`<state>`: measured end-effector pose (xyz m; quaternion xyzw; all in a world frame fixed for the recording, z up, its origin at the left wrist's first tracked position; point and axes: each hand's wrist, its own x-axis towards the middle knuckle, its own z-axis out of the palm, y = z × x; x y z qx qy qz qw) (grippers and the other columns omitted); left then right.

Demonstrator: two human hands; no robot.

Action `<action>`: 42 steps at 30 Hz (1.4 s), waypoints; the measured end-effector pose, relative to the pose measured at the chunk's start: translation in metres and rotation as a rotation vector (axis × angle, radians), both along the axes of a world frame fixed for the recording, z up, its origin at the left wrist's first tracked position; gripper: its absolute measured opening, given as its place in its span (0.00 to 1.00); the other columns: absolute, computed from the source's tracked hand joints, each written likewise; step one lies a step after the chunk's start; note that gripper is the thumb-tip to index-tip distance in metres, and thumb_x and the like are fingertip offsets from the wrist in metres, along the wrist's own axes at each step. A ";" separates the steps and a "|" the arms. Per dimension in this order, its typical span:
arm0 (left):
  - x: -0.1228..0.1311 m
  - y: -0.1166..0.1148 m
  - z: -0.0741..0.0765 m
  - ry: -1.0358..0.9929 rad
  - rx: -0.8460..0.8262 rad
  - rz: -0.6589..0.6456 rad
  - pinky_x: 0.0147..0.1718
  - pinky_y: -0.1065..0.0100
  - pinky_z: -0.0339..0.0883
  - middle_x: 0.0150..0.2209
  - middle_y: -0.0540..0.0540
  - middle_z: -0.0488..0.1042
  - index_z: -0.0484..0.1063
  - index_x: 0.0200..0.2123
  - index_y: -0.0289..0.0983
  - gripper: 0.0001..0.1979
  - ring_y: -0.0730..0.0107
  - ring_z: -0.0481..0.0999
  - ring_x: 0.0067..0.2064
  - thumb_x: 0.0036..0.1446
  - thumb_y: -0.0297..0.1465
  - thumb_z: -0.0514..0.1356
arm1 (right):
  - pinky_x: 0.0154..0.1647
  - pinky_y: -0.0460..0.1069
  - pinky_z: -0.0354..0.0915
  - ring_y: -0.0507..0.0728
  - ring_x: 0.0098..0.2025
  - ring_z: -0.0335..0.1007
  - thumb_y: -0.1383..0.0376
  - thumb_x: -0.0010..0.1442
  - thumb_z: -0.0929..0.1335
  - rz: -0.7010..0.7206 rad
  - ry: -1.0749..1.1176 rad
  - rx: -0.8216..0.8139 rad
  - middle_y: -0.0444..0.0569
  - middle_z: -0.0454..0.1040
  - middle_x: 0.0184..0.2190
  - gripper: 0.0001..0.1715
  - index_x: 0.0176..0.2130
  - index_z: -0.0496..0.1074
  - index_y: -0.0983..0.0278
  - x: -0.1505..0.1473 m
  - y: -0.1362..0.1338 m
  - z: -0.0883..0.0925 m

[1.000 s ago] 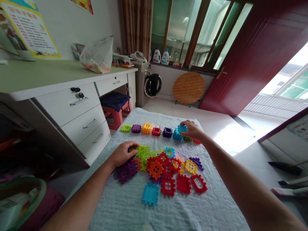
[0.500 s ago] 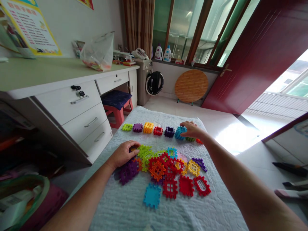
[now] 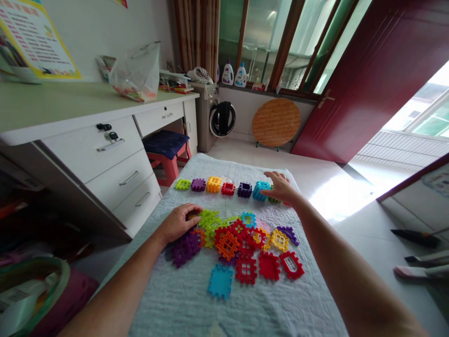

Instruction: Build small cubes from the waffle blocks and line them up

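In the head view a row of stacked plastic building tiles crosses the far part of the covered table. My right hand [image 3: 279, 186] is at the right end of the row, thumb and fingers apart, beside a blue tile stack [image 3: 261, 190]. Under it a green stack [image 3: 274, 199] is partly hidden. My left hand [image 3: 179, 222] rests at the left edge of a loose pile, its fingers curved and thumb apart, over purple tiles [image 3: 185, 249] and next to lime green tiles [image 3: 209, 218]. An orange window tile [image 3: 228, 245] and several red tiles [image 3: 269, 266] lie in the pile.
A light blue cloth [image 3: 168, 299] covers the table. A flat blue tile [image 3: 220, 281] lies nearest me. To the left stand a white desk [image 3: 115, 154] and a stool [image 3: 166, 145]; a basket [image 3: 66, 281] is at lower left. A red door [image 3: 351, 79] stands at right.
My right hand's fingers have come off the blue stack and spread, and the stack now sits straighter. My left hand stays at the pile. The view has shifted slightly.
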<state>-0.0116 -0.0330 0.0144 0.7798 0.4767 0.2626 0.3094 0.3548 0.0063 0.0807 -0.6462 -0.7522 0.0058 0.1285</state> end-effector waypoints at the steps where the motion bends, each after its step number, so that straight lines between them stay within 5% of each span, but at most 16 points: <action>1: 0.000 0.000 0.000 0.001 -0.003 0.001 0.49 0.60 0.66 0.42 0.44 0.76 0.73 0.40 0.38 0.16 0.59 0.74 0.45 0.52 0.40 0.57 | 0.50 0.58 0.55 0.66 0.53 0.59 0.55 0.48 0.70 0.011 0.046 0.038 0.54 0.66 0.52 0.37 0.56 0.62 0.61 0.002 -0.009 0.002; 4: 0.000 0.001 -0.002 -0.002 -0.001 0.004 0.48 0.61 0.66 0.42 0.44 0.76 0.73 0.41 0.38 0.16 0.59 0.74 0.45 0.52 0.40 0.57 | 0.43 0.52 0.61 0.60 0.44 0.66 0.58 0.50 0.69 0.055 0.183 0.037 0.51 0.71 0.44 0.28 0.51 0.66 0.61 0.007 -0.046 0.004; 8: -0.001 0.001 -0.006 -0.011 0.013 0.000 0.48 0.62 0.66 0.43 0.44 0.76 0.73 0.41 0.38 0.16 0.60 0.74 0.45 0.52 0.41 0.57 | 0.34 0.49 0.62 0.55 0.33 0.67 0.63 0.50 0.68 0.069 0.190 -0.184 0.46 0.72 0.32 0.13 0.39 0.70 0.61 0.007 -0.100 -0.006; 13: -0.001 0.001 -0.008 -0.009 0.026 0.006 0.49 0.62 0.66 0.43 0.45 0.76 0.73 0.41 0.38 0.17 0.61 0.74 0.46 0.52 0.41 0.57 | 0.41 0.51 0.62 0.58 0.39 0.65 0.61 0.45 0.72 0.120 0.116 -0.322 0.50 0.69 0.39 0.26 0.46 0.69 0.62 -0.008 -0.135 -0.023; 17: -0.001 0.000 -0.008 -0.016 0.026 0.011 0.49 0.61 0.66 0.42 0.45 0.76 0.73 0.41 0.38 0.17 0.61 0.74 0.45 0.52 0.41 0.57 | 0.44 0.52 0.60 0.61 0.43 0.62 0.56 0.43 0.73 0.187 0.096 -0.250 0.51 0.68 0.41 0.31 0.47 0.69 0.61 -0.026 -0.135 -0.035; 27: 0.000 0.000 -0.005 -0.010 0.017 0.010 0.48 0.63 0.67 0.42 0.45 0.76 0.73 0.40 0.37 0.17 0.61 0.75 0.45 0.52 0.42 0.58 | 0.44 0.53 0.57 0.58 0.39 0.63 0.68 0.45 0.68 0.206 0.082 -0.135 0.49 0.72 0.36 0.21 0.42 0.69 0.61 -0.038 -0.131 -0.043; 33: -0.001 0.000 -0.007 -0.015 0.035 0.004 0.48 0.62 0.67 0.42 0.45 0.76 0.73 0.40 0.37 0.17 0.61 0.75 0.44 0.51 0.41 0.58 | 0.43 0.52 0.61 0.56 0.38 0.69 0.74 0.46 0.63 0.205 0.326 -0.031 0.48 0.75 0.36 0.27 0.48 0.66 0.63 -0.027 -0.125 -0.049; 42: 0.000 0.000 -0.006 -0.030 0.026 0.008 0.47 0.63 0.67 0.41 0.45 0.76 0.73 0.40 0.37 0.17 0.61 0.75 0.44 0.51 0.41 0.58 | 0.37 0.49 0.64 0.55 0.34 0.71 0.70 0.57 0.61 0.108 0.480 0.078 0.47 0.76 0.32 0.12 0.40 0.71 0.62 -0.026 -0.119 -0.049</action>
